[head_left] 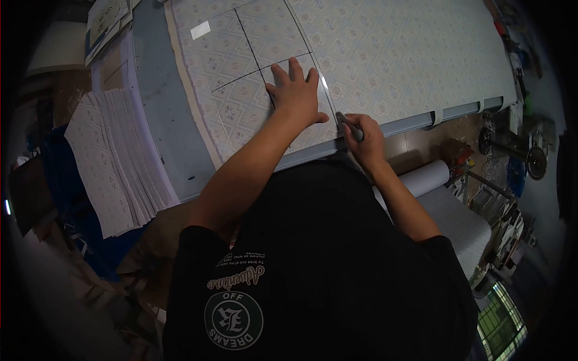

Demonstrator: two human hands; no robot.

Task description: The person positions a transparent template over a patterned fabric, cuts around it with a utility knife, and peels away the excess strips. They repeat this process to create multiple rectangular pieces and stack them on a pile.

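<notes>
My left hand (296,99) lies flat with its fingers spread on a clear template (241,111) marked with crossing black lines. The template rests on pale fabric with a diamond pattern (397,60), which covers the table. In my right hand (367,141) is a dark-handled utility knife (356,131), gripped with the fingers wrapped round it. Its front end points at the template's right edge, close to the near side of the table. The blade itself is too small to make out.
A grey-blue table border (165,102) runs along the left. Beyond it hangs a thick stack of cut patterned sheets (117,156). A small white label (201,30) lies on the template. To the right below the table are a pale roll (424,177) and a stool-like round object (536,162).
</notes>
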